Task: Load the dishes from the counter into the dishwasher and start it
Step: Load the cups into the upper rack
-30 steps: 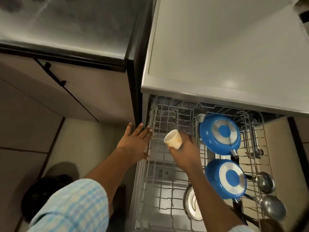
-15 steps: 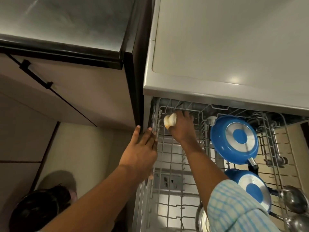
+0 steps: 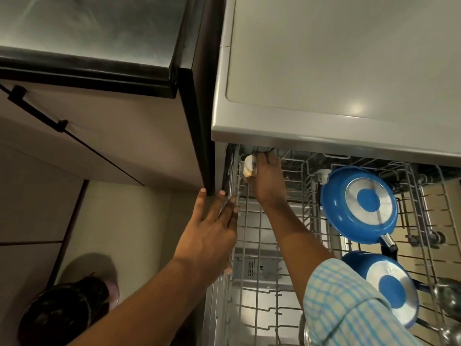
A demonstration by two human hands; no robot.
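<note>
Our right grip (image 3: 268, 178) curls round one small cream cup (image 3: 249, 167) at the far left corner of the rack (image 3: 260, 228) — our left grip (image 3: 209, 236), fingers straight, sits at its left edge. Two blue pans (image 3: 359, 206) stand on the right.

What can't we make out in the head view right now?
All head view:
1. Cup: half covered by the right hand; unclear whether it sits on the rack yet.
2. That hand's fingertips: tucked under the dishwasher top.
3. Ladles: cut off by the right edge.
4. Steel dish: behind the checked sleeve and the bottom edge.
</note>
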